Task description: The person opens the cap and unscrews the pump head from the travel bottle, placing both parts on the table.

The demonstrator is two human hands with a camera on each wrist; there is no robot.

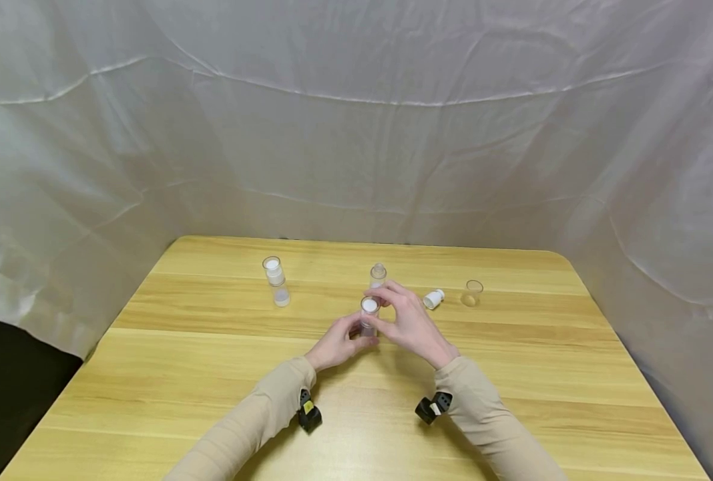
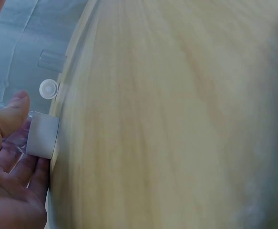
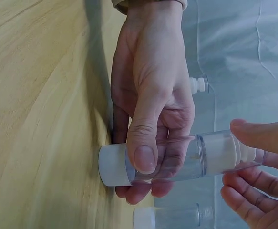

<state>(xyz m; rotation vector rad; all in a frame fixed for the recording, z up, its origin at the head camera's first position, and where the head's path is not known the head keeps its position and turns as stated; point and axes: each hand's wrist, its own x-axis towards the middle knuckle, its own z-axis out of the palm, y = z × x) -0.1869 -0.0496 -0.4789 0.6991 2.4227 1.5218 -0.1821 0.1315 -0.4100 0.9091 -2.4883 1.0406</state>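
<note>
In the head view my left hand (image 1: 341,341) grips the lower body of a clear pump bottle (image 1: 368,329). The right wrist view shows the bottle's white base (image 3: 115,165) at the table and a white pump head (image 3: 222,151) inside a clear cap (image 3: 258,157). At the top, the thumb and fingers of my right hand (image 1: 409,322) hold that cap from either side. Just behind stands a second clear bottle (image 1: 378,275), its narrow neck showing and partly hidden by my right hand. A loose white pump head (image 1: 434,298) lies to the right.
A clear cap (image 1: 472,294) stands right of the loose pump head. Toward the left stands another capped pump bottle (image 1: 275,280). Everything is on a wooden table (image 1: 212,361), with a pale curtain (image 1: 356,153) hanging around its back and sides.
</note>
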